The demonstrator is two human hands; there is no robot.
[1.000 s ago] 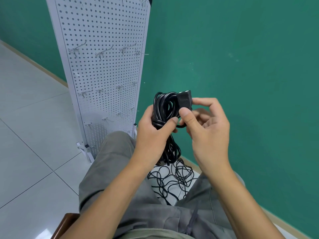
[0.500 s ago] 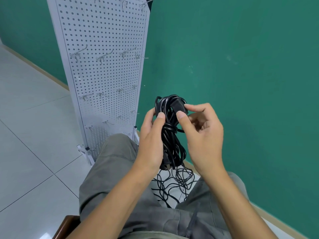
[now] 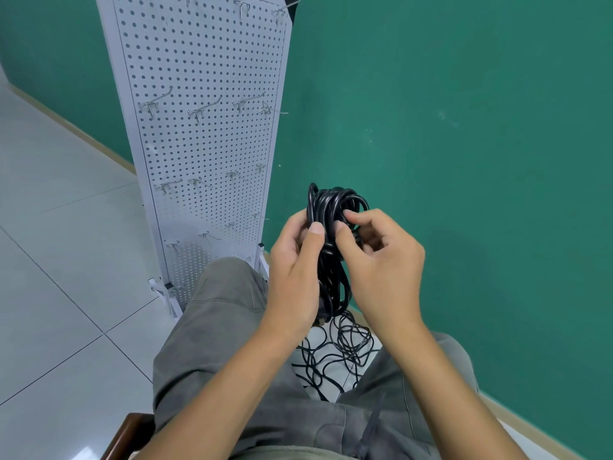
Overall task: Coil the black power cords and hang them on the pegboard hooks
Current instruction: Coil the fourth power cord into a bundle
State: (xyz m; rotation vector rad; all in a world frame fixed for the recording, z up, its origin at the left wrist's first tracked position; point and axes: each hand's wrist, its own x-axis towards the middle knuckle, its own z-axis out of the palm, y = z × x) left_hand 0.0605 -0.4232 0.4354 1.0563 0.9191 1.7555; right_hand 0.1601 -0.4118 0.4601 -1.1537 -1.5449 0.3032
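plug now tucked into coiled cord (image 3: pixel 331 207), right hand (image 3: pixel 381 260) fingers curled in

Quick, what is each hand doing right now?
Left hand: closed around the bundle of black cord, holding it up.
Right hand: fingers curled, pinching the same cord near the top.

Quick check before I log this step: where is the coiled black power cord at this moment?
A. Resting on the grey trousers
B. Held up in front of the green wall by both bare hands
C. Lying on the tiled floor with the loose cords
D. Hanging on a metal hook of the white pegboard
B: the coiled black power cord is gripped by the left hand and right hand; the metal hooks on the white pegboard hold nothing.
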